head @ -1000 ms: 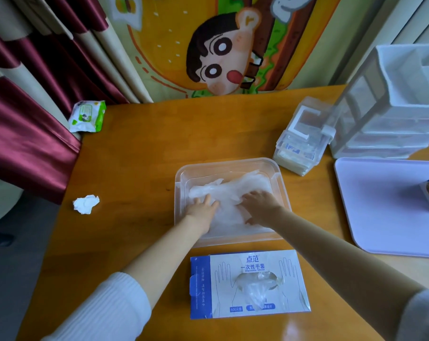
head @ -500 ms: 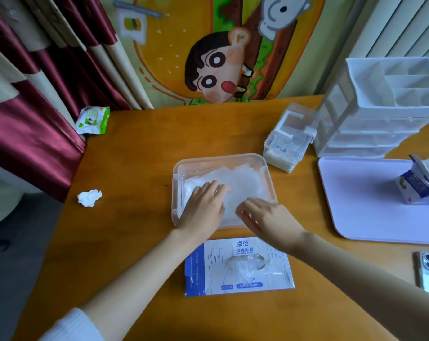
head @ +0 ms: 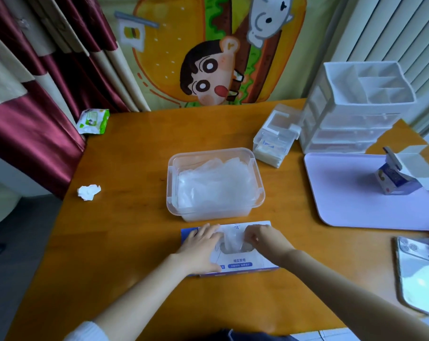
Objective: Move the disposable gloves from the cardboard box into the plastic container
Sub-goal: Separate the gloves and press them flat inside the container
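- The right hand (head: 266,243) was closed in a pinch on a thin, translucent glove (head: 232,238), holding it where it stood up out of the slot in the top of the cardboard box (head: 240,263).
- The left hand (head: 202,251) lay flat on the left part of the box top with its fingers straight, holding nothing and apparently steadying the box.
- The box lay flat near the middle of the bench's (head: 134,148) near edge, with its printed face up.
- Just beyond the box, toward the bench's centre, stood the clear plastic container (head: 171,183) with no lid on it. A loose heap of gloves (head: 216,185) filled much of it.
- By that heap, the task looked well under way, with one more glove about to go across.
- The box walls hid how many gloves were left inside, so the share remaining could not be told.
- Farther out, a crumpled tissue (head: 88,191) lay near the left edge and a wipes packet (head: 93,121) at the far left corner.
- A lilac tray (head: 356,205) and a phone (head: 417,274) lay toward the right edge.
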### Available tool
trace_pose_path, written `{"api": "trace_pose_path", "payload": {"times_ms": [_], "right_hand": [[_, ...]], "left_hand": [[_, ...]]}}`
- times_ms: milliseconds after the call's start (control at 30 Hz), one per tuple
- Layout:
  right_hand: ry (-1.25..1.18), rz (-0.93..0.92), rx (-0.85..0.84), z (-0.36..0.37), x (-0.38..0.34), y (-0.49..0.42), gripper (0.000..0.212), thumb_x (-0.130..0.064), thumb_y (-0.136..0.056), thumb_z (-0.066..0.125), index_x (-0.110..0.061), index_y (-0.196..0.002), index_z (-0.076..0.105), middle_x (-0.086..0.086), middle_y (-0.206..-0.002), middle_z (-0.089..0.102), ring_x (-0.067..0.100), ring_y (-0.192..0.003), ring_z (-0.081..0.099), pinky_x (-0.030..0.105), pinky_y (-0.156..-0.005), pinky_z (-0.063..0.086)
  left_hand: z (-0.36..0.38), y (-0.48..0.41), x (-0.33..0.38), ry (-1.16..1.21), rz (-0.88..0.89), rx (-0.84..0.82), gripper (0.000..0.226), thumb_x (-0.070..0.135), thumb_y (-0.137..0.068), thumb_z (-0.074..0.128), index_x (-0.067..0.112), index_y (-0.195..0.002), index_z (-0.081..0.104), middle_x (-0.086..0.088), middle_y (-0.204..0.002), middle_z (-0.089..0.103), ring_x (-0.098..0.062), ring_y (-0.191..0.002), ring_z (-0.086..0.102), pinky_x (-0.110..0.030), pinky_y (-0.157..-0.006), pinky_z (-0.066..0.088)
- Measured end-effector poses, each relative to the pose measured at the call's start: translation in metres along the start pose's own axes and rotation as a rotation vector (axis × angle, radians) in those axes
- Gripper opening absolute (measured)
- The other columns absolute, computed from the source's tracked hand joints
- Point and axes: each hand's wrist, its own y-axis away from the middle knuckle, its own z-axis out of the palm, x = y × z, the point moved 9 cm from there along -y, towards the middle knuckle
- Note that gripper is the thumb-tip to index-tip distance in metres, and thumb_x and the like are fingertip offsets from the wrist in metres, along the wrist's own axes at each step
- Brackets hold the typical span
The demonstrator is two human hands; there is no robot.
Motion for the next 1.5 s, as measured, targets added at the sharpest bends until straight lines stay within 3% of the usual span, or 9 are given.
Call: {"api": "trace_pose_path", "payload": {"times_ms": [200, 400, 567, 767, 900, 1033, 1267, 1367, 1500], "right_hand": [[-0.126, 0.013, 0.152, -0.025, 0.002, 0.001, 0.027, -0.012, -0.096, 0.042, -0.007, -0.077, 0.059, 0.008, -0.073, 0.062, 0.018, -0.058, 0.044, 0.032, -0.054, 0.03], [-0.355, 0.057, 0.318, -0.043, 0.015, 0.012, 0.029, -0.011, -0.098, 0.04, -0.005, -0.076, 0.058, 0.01, -0.071, 0.062, 0.031, -0.069, 0.058, 0.05, -0.068, 0.054], [-0.469, 0.05, 0.578, -0.089, 0.011, 0.03, 0.032, -0.013, -0.1, 0.039, -0.008, -0.07, 0.048, 0.014, -0.069, 0.058, 0.034, -0.065, 0.053, 0.026, -0.053, 0.039], [-0.532, -0.031, 0.775, -0.133, 0.003, 0.04, 0.032, -0.025, -0.102, 0.037, -0.013, -0.075, 0.048, 0.003, -0.068, 0.056, 0.031, -0.068, 0.056, 0.054, -0.063, 0.051], [-0.38, -0.117, 0.668, -0.145, -0.021, 0.038, 0.032, -0.023, -0.101, 0.04, -0.018, -0.07, 0.047, -0.006, -0.064, 0.052, 0.02, -0.061, 0.051, 0.036, -0.056, 0.041], [-0.293, -0.184, 0.486, -0.135, -0.04, 0.031, 0.03, -0.016, -0.1, 0.043, -0.022, -0.071, 0.05, -0.012, -0.064, 0.051, 0.006, -0.057, 0.047, 0.02, -0.054, 0.033], [-0.385, -0.272, 0.221, -0.113, -0.063, 0.017, 0.026, -0.012, -0.099, 0.042, -0.004, -0.078, 0.056, 0.003, -0.07, 0.055, 0.01, -0.061, 0.045, 0.026, -0.057, 0.037], [-0.635, -0.202, 0.28, -0.121, -0.058, 0.018, 0.018, -0.025, -0.1, 0.043, -0.015, -0.096, 0.057, -0.004, -0.084, 0.061, 0.005, -0.072, 0.057, 0.02, -0.066, 0.047], [-0.573, -0.191, 0.156, -0.107, -0.056, 0.027, 0.075, -0.055, -0.074, 0.06, -0.024, -0.137, 0.033, -0.012, -0.121, 0.05, 0.005, -0.108, 0.054, 0.021, -0.09, 0.047]], "left_hand": [[-0.001, -0.004, -0.002, 0.006, -0.008, 0.082, 0.088, 0.047, -0.082, 0.068, 0.021, -0.151, 0.019, 0.004, -0.161, 0.004, -0.021, -0.148, 0.001, -0.04, -0.119, 0.01], [0.002, -0.004, -0.002, 0.04, -0.034, 0.091, 0.086, 0.047, -0.083, 0.068, 0.027, -0.151, 0.019, 0.006, -0.161, 0.004, -0.02, -0.148, 0.0, -0.041, -0.119, 0.01], [0.002, -0.003, -0.002, 0.054, -0.036, 0.074, 0.086, 0.046, -0.083, 0.069, 0.028, -0.151, 0.019, 0.006, -0.161, 0.003, -0.02, -0.148, -0.001, -0.04, -0.119, 0.008], [-0.006, -0.002, 0.001, 0.082, -0.003, 0.044, 0.076, 0.029, -0.091, 0.063, 0.021, -0.152, 0.018, 0.002, -0.161, 0.01, -0.02, -0.147, 0.009, -0.035, -0.118, 0.015], [-0.05, 0.008, 0.004, 0.393, -0.008, 0.195, 0.035, 0.015, -0.098, 0.049, 0.024, -0.132, 0.047, 0.002, -0.132, 0.055, -0.012, -0.119, 0.052, -0.028, -0.1, 0.045], [-0.114, 0.029, -0.001, 0.655, -0.013, 0.608, 0.016, 0.008, -0.092, 0.056, 0.022, -0.099, 0.058, 0.008, -0.102, 0.06, -0.01, -0.102, 0.057, -0.011, -0.082, 0.043], [-0.121, 0.021, 0.02, 0.81, 0.078, 0.505, 0.037, 0.033, -0.085, 0.069, 0.014, -0.115, 0.058, -0.004, -0.111, 0.065, -0.018, -0.105, 0.06, -0.038, -0.09, 0.053], [-0.126, 0.023, 0.011, 0.899, 0.014, 0.625, 0.02, 0.027, -0.091, 0.063, 0.008, -0.098, 0.063, -0.005, -0.091, 0.069, -0.015, -0.085, 0.065, -0.021, -0.077, 0.054], [-0.131, 0.028, -0.004, 0.947, -0.125, 0.677, 0.015, 0.025, -0.094, 0.058, 0.012, -0.087, 0.055, 0.004, -0.075, 0.062, -0.003, -0.07, 0.059, -0.008, -0.06, 0.043]]}}
